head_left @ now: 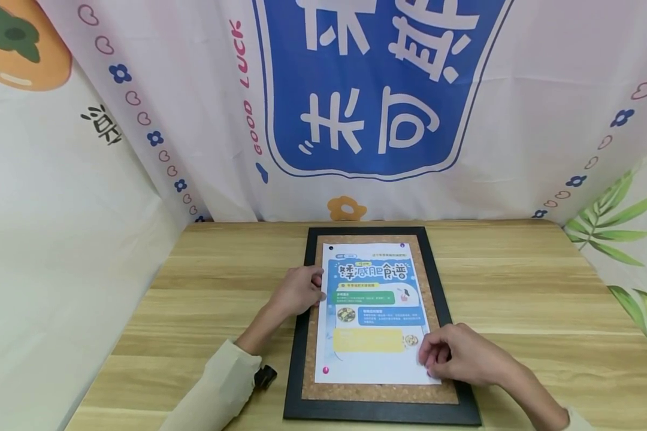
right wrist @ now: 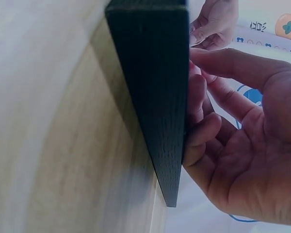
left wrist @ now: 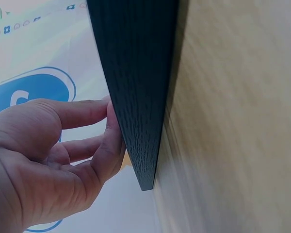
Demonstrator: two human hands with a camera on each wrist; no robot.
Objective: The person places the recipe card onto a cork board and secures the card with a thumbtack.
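Observation:
A printed paper sheet [head_left: 374, 365] with blue, green and yellow blocks lies on a cork board [head_left: 377, 393] with a black frame [head_left: 383, 413]. A black push pin [head_left: 331, 247], a purple push pin [head_left: 402, 245] and a pink push pin [head_left: 326, 370] sit at three of its corners. My left hand [head_left: 299, 290] rests at the sheet's left edge, fingers loosely bent. At the lower right corner is my right hand [head_left: 463, 356], fingers curled and fingertips close together over the paper; whether they pinch something I cannot tell. Both wrist views show the frame's side [left wrist: 136, 73] beside the fingers.
The board lies on a wood-grain table [head_left: 221, 299]. A small black object [head_left: 265, 377] is by the left sleeve [head_left: 221, 383]. Behind the table hangs a white printed curtain [head_left: 205, 120] with a blue sign pattern.

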